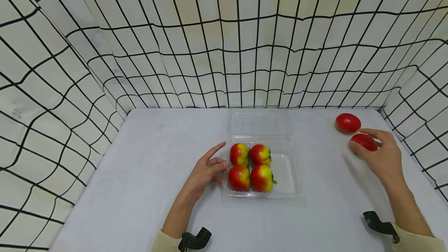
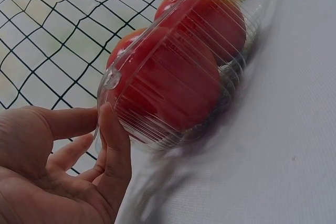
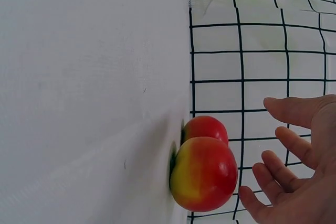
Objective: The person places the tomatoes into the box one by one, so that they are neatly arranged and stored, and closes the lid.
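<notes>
A clear plastic clamshell box (image 1: 287, 174) lies with its lid (image 1: 259, 124) folded back. Several red-and-yellow, apple-like fruits (image 1: 239, 178) with green leafy ends sit in its left part. My left hand (image 1: 206, 172) is at the box's left side; in the left wrist view, thumb and finger pinch its rim (image 2: 111, 80). To the right, my right hand (image 1: 386, 158) hovers over the nearer of two loose fruits, a red one (image 1: 365, 142). The right wrist view shows its fingers spread and apart from that fruit (image 3: 205, 174). The other loose fruit (image 1: 347, 123) lies just behind.
A white cloth covers the table (image 1: 157, 147). Black wire mesh (image 1: 245, 61) stands along its back, left and right sides, with the right-hand mesh close to my right hand. A black wrist device (image 1: 197, 239) juts out from each sleeve.
</notes>
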Tool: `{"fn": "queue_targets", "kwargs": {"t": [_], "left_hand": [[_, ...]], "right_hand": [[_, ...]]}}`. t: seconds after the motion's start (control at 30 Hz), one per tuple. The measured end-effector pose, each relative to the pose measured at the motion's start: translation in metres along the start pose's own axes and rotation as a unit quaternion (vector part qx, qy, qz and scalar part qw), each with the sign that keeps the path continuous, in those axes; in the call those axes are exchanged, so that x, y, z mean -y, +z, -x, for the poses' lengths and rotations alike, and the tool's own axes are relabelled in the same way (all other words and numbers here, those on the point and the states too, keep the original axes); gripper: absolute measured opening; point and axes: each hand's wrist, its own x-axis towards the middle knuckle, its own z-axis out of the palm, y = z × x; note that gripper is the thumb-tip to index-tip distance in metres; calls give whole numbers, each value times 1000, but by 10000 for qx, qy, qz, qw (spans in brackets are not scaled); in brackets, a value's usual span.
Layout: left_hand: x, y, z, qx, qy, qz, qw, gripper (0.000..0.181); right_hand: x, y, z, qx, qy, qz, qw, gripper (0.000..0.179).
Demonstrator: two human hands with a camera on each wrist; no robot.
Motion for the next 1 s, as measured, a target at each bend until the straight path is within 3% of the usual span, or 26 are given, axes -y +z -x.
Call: {"fn": "queue_targets", "kwargs": {"t": [0.27,1.0], "left_hand": [[-1,0,0,6,7,13,10000,65],[0,0,0,-40,-16,52,10000,66]], "right_hand": [[-10,-3,-2,-161,79,26,9998,54],[-35,-10,-9,895,593,-168,9941,80]]}}
